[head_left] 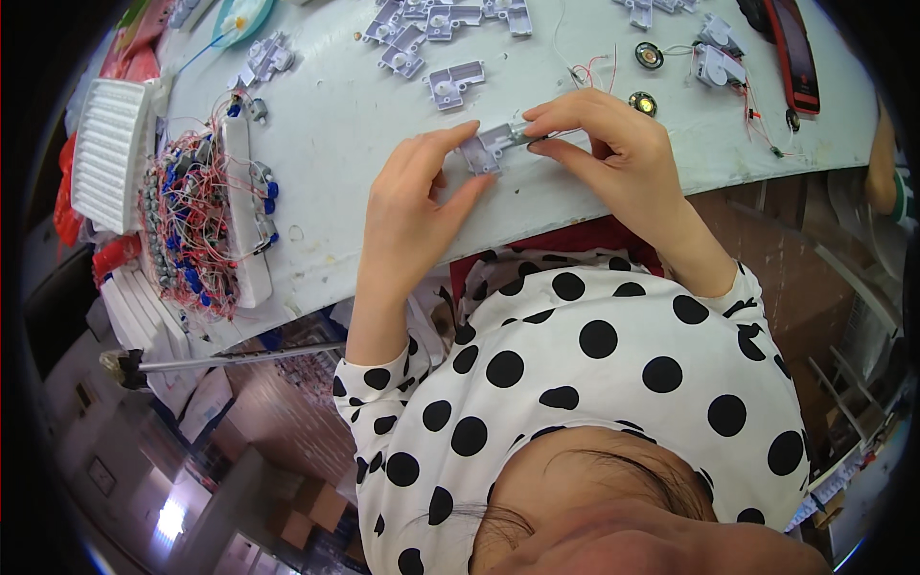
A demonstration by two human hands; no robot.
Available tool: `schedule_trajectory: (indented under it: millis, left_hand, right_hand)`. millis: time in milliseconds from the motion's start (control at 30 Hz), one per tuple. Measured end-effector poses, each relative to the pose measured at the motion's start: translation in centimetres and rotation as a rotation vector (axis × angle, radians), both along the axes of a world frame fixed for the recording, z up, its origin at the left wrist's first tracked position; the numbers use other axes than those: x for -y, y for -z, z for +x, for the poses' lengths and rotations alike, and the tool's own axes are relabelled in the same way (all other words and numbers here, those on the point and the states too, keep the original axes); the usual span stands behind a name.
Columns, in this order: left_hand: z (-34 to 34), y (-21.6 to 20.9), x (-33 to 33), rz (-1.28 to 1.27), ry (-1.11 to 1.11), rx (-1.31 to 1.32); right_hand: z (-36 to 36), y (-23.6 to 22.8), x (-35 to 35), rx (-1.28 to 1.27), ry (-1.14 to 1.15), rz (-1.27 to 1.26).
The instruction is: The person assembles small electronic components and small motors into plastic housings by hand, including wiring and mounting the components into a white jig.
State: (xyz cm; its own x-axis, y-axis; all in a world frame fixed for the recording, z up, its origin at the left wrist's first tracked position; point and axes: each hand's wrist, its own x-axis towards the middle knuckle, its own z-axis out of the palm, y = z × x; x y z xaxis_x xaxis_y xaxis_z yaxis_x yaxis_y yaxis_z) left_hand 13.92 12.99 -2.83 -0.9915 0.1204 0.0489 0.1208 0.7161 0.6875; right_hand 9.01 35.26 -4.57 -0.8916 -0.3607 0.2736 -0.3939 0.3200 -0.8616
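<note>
Near the table's front edge, a small light-grey plastic housing (482, 153) with open compartments is gripped between the thumb and fingers of my left hand (412, 187). The fingers of my right hand (623, 149) pinch a small grey metallic part (518, 132) at the housing's right end. A thin dark wire runs from there under my right fingers, which partly hide the part; I cannot tell its exact kind. Just beyond my hands lies another housing (456, 86) of the same shape, with a white round piece in it.
Several more housings (441, 21) lie at the back. Round speakers (649, 56), a wired housing (719, 69) and a red-edged phone (797, 62) are on the right. Leftward sit a heap of wired motors (192, 225), white foam trays (107, 158) and a teal dish (230, 29). Another person's arm (880, 168) shows far right.
</note>
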Motion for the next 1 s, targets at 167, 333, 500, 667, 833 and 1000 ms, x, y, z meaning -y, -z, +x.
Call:
schedule_trajectory:
  millis: [167, 333, 500, 667, 833, 1000]
  left_hand:
    - [1.1, 1.0, 0.3, 0.108, 0.04, -0.063]
    - [1.7, 1.4, 0.7, 0.106, 0.025, -0.106]
    - [1.6, 1.3, 0.8, 0.131, 0.043, -0.099]
    - [1.3, -0.3, 1.5, 0.134, 0.06, -0.057]
    - [-5.3, -1.2, 7.5, -0.148, -0.141, -0.409]
    - [-12.9, 1.1, 13.5, -0.668, -0.237, -0.504]
  right_hand:
    - [0.0, 1.1, 0.9, -0.149, -0.17, 0.061]
    - [0.3, 1.4, 1.2, -0.172, -0.162, 0.095]
    - [0.4, 1.7, 1.0, -0.276, -0.124, 0.123]
    - [0.3, 0.6, 0.1, -0.293, -0.234, 0.218]
    - [0.2, 1.2, -0.1, -0.302, -0.232, 0.217]
    - [0.5, 0.8, 0.2, -0.338, -0.212, 0.217]
